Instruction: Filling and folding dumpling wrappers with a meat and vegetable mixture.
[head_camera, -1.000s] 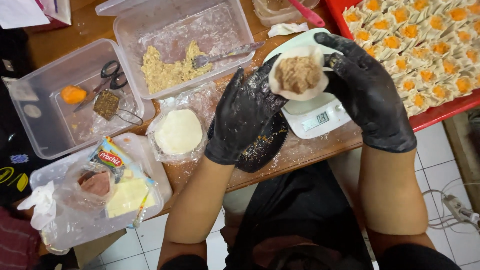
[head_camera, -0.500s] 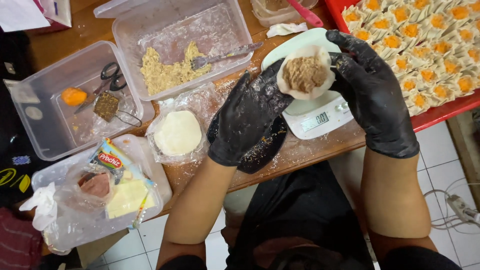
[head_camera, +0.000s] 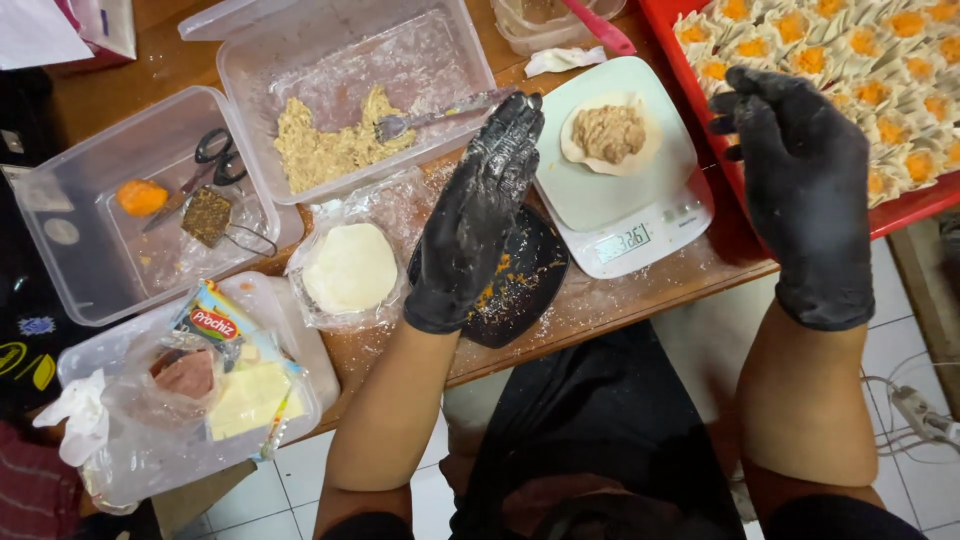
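The filled dumpling wrapper (head_camera: 610, 135) lies on the scale (head_camera: 622, 170), between the grips; the left hand (head_camera: 478, 212), fingers straight, holds nothing just beside it; the right hand (head_camera: 800, 170) hovers loosely open and empty beyond the scale's other side.

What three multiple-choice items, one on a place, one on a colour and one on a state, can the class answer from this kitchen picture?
1. Where does the filled wrapper lie?
A. on the scale
B. in the red tray
C. in the left hand

2. What colour are the gloves on both hands?
A. blue
B. black
C. white

3. What is the right hand doing?
A. gripping scissors
B. holding a spoon
C. hovering open, holding nothing

Answers:
1. A, the wrapper sits on the scale's pale plate.
2. B, the left hand and the right hand are both in black gloves.
3. C, its fingers are spread beside the scale and over the edge of the tray, with nothing in them.
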